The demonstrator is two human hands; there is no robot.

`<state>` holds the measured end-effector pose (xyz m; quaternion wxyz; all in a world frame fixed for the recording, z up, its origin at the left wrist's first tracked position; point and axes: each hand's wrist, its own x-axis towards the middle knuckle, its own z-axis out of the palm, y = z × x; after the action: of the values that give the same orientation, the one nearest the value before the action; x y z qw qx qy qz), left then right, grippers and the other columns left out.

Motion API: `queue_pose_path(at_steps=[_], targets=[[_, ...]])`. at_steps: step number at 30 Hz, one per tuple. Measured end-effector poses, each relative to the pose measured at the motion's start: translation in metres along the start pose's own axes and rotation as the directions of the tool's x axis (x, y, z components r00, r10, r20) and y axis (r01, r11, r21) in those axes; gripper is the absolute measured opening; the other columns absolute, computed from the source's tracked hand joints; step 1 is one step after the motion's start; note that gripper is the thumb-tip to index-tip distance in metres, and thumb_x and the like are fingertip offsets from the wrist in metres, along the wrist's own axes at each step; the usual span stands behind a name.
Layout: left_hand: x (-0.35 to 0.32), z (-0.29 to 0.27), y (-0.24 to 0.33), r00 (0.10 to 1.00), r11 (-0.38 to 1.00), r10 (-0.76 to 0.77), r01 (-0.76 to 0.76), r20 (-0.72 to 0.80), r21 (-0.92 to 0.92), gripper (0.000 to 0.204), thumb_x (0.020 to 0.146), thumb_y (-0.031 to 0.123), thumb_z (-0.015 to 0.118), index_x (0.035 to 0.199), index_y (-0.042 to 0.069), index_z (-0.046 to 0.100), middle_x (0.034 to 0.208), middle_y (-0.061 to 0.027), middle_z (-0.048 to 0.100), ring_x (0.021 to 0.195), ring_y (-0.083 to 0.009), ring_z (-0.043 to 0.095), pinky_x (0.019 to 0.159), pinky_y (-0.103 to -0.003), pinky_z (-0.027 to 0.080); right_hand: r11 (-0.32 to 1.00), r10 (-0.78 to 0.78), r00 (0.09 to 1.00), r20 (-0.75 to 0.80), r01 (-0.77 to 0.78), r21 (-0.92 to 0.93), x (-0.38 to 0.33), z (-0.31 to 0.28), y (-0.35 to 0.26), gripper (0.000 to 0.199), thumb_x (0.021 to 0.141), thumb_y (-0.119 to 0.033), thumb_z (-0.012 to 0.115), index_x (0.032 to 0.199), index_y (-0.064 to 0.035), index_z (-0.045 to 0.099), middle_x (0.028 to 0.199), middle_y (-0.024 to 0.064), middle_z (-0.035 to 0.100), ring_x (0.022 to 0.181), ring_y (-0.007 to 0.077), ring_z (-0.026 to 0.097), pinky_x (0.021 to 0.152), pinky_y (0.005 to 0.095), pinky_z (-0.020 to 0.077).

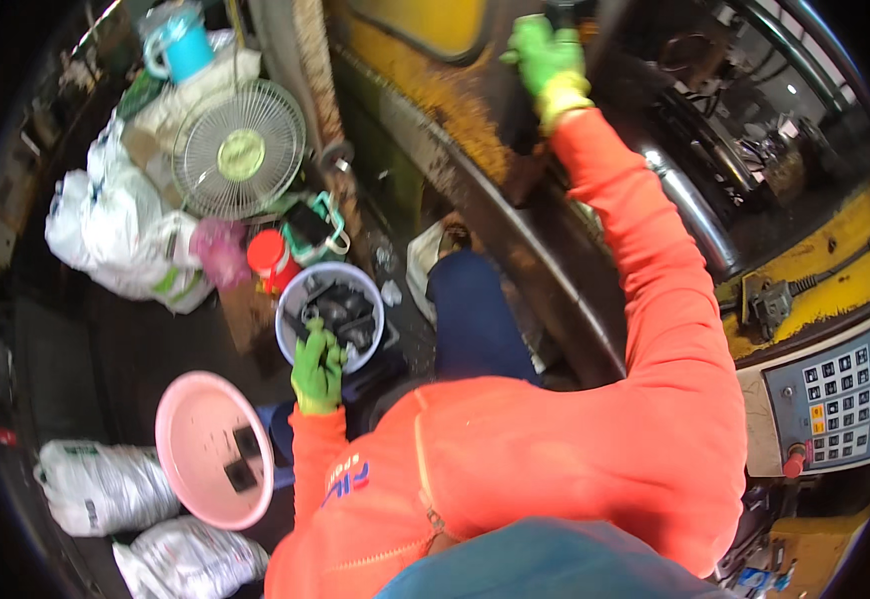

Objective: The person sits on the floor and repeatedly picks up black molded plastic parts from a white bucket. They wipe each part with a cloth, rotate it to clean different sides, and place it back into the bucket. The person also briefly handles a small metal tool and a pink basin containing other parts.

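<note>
While dark parts (343, 306) lie just beyond the left grip (318, 370), whether it or the right grip (548, 60) grasps anything is unclear.

Worn items comprise a coral long-sleeved jacket (575, 434) with pale-orange zip (423, 449) and blue-and-red chest print (345, 484), dark blue trousers (477, 319), green gloves (317, 374) with yellowish cuffs (562, 97), and teal headwear (555, 566).
</note>
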<state>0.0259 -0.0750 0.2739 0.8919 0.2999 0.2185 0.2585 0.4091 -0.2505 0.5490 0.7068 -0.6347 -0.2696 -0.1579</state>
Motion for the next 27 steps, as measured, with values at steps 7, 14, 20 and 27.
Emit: queue_pose_path(at_steps=[7,14,20,27], targets=[[0.002,-0.007,0.004,0.999,0.997,-0.028,0.031,-0.036,0.076,0.02,0.097,0.029,0.054,0.092,0.011,0.061,0.057,0.0071,0.036,0.045,-0.0077,0.032,0.045,-0.025,0.027,0.843,0.241,0.842,0.482,0.065,-0.534,0.05,-0.014,-0.017,0.049,0.085,-0.038,0.066,0.121,-0.0069,0.055,0.083,0.004,0.06,0.07,0.0117,0.057,0.061,0.0288,0.0482],[-0.005,-0.014,-0.008,0.939,0.981,-0.019,0.084,-0.344,0.176,0.025,0.094,0.035,0.059,0.095,0.01,0.063,0.056,0.0064,0.048,0.044,-0.0091,0.044,0.042,-0.025,0.038,0.609,-0.703,0.662,-0.259,0.373,-0.7,0.171,-0.234,-0.041,0.025,0.084,-0.027,0.067,0.095,-0.0049,0.071,0.087,0.0084,0.07,0.078,0.0176,0.064,0.074,0.0329,0.0511],[0.015,0.017,-0.012,0.959,0.951,-0.066,0.144,-0.274,0.274,0.026,0.094,0.037,0.058,0.097,0.012,0.062,0.058,0.0066,0.048,0.044,-0.0095,0.044,0.042,-0.026,0.038,0.605,-0.401,0.664,-0.631,-0.325,-0.727,0.214,-0.383,0.052,0.05,0.078,-0.043,0.059,0.107,-0.003,0.069,0.111,0.0251,0.065,0.106,0.0409,0.062,0.092,0.0444,0.047],[0.033,0.066,-0.016,0.988,0.926,-0.083,0.124,-0.128,0.356,0.026,0.091,0.031,0.061,0.098,0.006,0.063,0.062,0.0037,0.049,0.047,-0.0092,0.043,0.046,-0.026,0.038,0.178,-0.282,0.853,-0.44,-0.404,-0.897,0.227,-0.405,0.053,0.037,0.09,-0.031,0.048,0.108,-0.0064,0.07,0.115,0.0202,0.064,0.11,0.0357,0.061,0.093,0.0461,0.0479]])
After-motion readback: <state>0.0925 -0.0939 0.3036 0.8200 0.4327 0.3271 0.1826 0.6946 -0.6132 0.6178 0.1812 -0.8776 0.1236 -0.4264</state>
